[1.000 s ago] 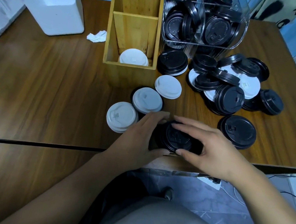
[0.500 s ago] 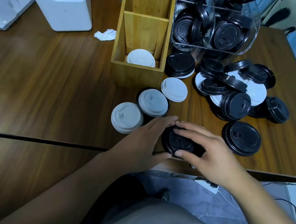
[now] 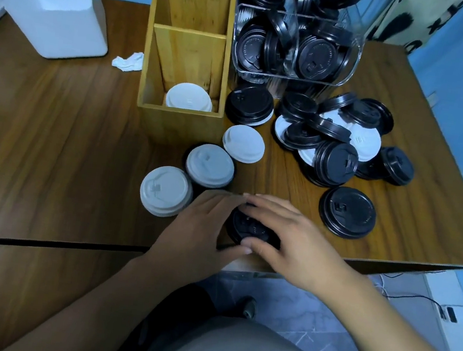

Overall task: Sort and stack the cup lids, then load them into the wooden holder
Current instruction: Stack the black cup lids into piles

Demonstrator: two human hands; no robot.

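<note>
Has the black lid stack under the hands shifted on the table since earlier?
No. The black lid stack still sits just right of the nearest white lid stack, equally close to the table edge; only the camera moved.

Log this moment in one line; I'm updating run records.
stage: stacking; left hand, right hand: gripping black lids; wooden holder: white lid inside

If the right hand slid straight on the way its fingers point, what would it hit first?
Likely the left hand, whose fingertips almost meet those of the right hand over the black lids. Beyond stands a white-topped lid stack, though depth is unclear.
</note>
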